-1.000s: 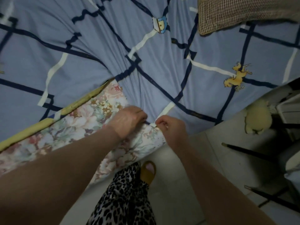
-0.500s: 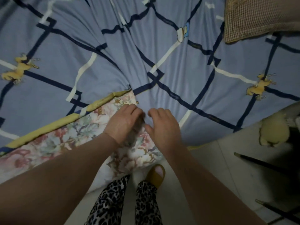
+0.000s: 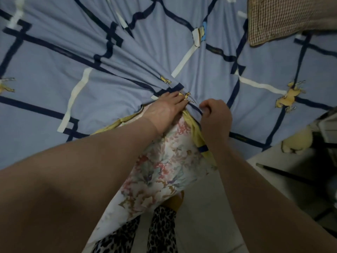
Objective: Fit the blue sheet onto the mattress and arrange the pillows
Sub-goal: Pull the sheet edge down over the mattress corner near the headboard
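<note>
At the bed corner: the blue sheet (image 3: pixel 113 84) covers the top of the mattress (image 3: pixel 164 168), but the flowery corner is bare.
Sheet edge: it has a yellow hem (image 3: pixel 197 132). The hem runs from both hands down past the right wrist.
Left hand (image 3: pixel 165 110): fingers lie flat and straight, pressing the bunched sheet onto the corner. It holds nothing.
Right hand (image 3: pixel 215 117): fingers are curled round the hem, pulling it.
Which way: the bare corner lies below the hands, toward the person. The right hand is nearer the loose hem.
Room: open floor (image 3: pixel 218 207) lies beside the corner, so I think the hem can come down.
Pillow: a checked pillow (image 3: pixel 288 17) lies on the sheet, far up on the right.
</note>
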